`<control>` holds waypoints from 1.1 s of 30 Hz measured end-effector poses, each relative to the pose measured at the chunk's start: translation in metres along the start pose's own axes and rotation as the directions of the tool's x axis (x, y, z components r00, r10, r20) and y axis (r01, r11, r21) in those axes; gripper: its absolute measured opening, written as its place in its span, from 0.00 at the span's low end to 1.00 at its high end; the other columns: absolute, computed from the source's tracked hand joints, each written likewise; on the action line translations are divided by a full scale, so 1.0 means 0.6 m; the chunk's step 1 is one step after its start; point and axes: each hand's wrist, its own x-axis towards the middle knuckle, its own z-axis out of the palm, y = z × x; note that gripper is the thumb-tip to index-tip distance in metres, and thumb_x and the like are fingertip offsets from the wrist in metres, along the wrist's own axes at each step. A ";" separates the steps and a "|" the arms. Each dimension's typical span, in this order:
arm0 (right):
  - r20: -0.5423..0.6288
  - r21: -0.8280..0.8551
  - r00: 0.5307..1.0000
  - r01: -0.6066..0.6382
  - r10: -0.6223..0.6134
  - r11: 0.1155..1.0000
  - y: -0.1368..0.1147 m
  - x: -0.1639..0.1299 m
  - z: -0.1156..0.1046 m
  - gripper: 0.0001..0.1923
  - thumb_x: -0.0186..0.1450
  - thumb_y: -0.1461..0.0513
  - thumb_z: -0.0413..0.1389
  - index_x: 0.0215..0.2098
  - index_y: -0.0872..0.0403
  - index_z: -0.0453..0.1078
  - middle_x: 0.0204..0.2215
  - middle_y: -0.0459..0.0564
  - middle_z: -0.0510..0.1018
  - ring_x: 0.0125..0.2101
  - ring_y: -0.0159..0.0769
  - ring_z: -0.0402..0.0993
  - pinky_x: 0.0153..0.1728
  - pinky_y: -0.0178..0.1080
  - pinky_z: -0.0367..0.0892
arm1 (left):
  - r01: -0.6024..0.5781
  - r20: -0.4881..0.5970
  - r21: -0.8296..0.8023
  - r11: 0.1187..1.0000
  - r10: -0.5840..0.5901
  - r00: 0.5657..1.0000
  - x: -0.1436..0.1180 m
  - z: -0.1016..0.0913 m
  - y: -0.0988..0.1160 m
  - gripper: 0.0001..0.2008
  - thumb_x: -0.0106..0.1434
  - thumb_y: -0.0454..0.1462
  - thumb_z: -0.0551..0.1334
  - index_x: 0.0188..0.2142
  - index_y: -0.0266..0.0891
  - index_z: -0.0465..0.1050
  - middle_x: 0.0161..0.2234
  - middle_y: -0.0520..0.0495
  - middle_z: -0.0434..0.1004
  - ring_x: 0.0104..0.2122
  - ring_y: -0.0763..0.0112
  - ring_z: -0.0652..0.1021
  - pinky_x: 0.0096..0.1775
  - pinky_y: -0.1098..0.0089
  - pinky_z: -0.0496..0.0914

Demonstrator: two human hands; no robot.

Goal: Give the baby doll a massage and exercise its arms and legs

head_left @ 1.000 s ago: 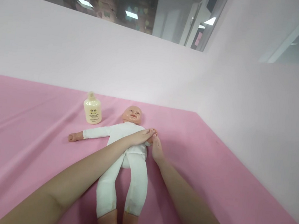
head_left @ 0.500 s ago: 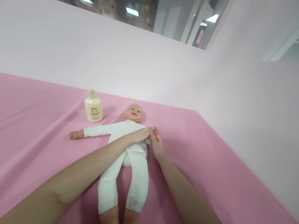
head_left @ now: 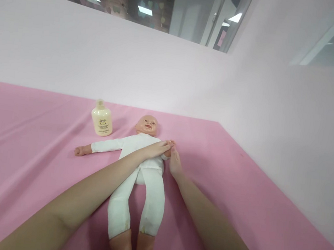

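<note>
Fingers (head_left: pixel 164 144) — touching doll's hand (head_left: pixel 169 149)

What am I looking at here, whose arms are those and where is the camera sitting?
The camera sits on a person's head, looking forward and down, so both bare arms are that person's own. A baby doll in white clothes lies on its back on a pink sheet. The left hand reaches across the doll's chest; the right hand rests beside it. Both meet at the doll's small hand on the right side, and whether they grip it is hard to tell. A cream bottle stands near the doll's head.
</note>
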 end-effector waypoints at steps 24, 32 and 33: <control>0.006 0.000 0.997 -0.077 0.077 0.997 -0.007 0.002 0.003 0.30 0.63 0.44 0.50 0.56 0.52 0.66 0.58 0.50 0.68 0.60 0.40 0.61 0.63 0.45 0.52 | 0.033 -0.031 0.027 0.999 -0.032 0.999 0.001 0.001 0.000 0.30 0.65 0.58 0.46 0.47 0.35 0.68 0.43 0.43 0.74 0.43 0.66 0.73 0.51 0.66 0.64; 0.003 0.003 0.997 -0.079 0.079 0.997 -0.009 0.001 0.004 0.29 0.63 0.44 0.50 0.55 0.52 0.67 0.57 0.50 0.68 0.60 0.39 0.62 0.63 0.45 0.52 | 0.034 -0.031 0.028 0.999 -0.034 0.999 -0.002 0.002 0.007 0.30 0.65 0.57 0.46 0.47 0.35 0.68 0.43 0.43 0.74 0.43 0.66 0.73 0.50 0.66 0.64; 0.001 0.005 0.997 -0.077 0.077 0.997 -0.009 0.001 0.004 0.29 0.63 0.44 0.51 0.55 0.52 0.67 0.57 0.50 0.68 0.60 0.39 0.61 0.63 0.45 0.52 | 0.039 -0.031 0.030 0.999 -0.038 0.999 -0.003 0.002 0.009 0.29 0.65 0.57 0.46 0.47 0.35 0.68 0.42 0.43 0.74 0.43 0.66 0.73 0.51 0.66 0.64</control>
